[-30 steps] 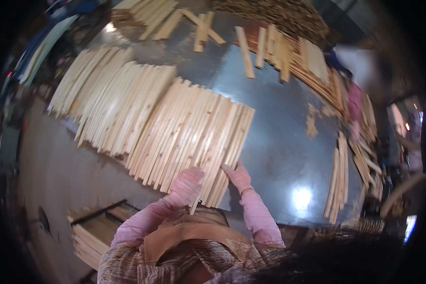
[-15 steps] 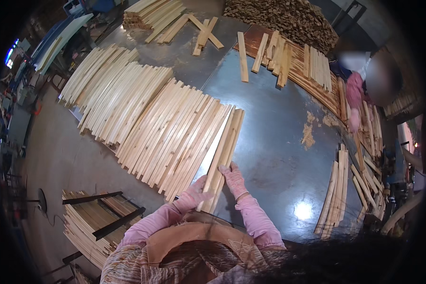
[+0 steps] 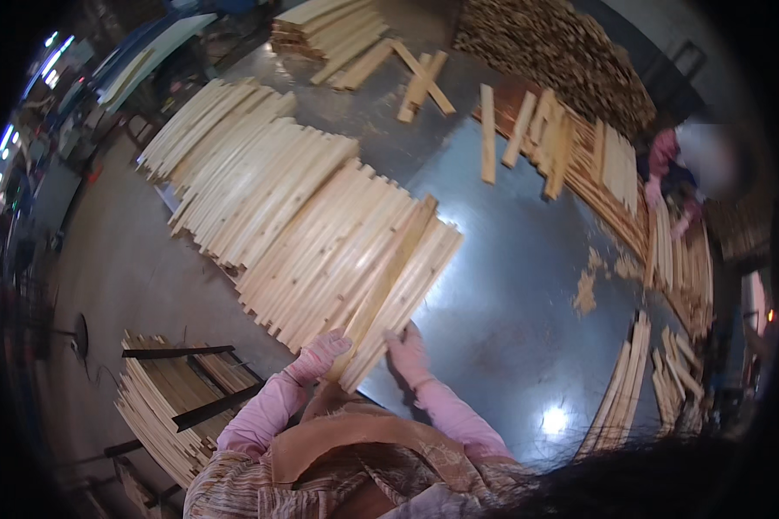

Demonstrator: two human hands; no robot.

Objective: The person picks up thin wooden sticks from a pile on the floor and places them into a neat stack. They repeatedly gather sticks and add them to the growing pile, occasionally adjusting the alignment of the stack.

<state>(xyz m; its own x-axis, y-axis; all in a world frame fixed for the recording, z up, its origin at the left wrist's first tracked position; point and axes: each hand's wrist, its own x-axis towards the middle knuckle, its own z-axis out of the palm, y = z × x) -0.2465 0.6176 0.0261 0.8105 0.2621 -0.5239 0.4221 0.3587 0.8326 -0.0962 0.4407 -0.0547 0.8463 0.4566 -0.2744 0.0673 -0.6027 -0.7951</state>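
Slat (image 3: pixel 388 281) gripped near end by left hand (image 3: pixel 320 356), right hand (image 3: pixel 407 350) flat at three o'clock; lower flush onto fanned row (image 3: pixel 320 233).

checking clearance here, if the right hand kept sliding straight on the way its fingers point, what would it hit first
The right hand points up the table along the near ends of the fanned wooden slats. It already touches the outermost slat, so it would likely ride along that one. Beyond lies bare dark tabletop, though depth is unclear.

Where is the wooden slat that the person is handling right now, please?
In the head view, the wooden slat lies diagonally atop the right end of the fanned row of slats, its near end between the left hand and right hand.
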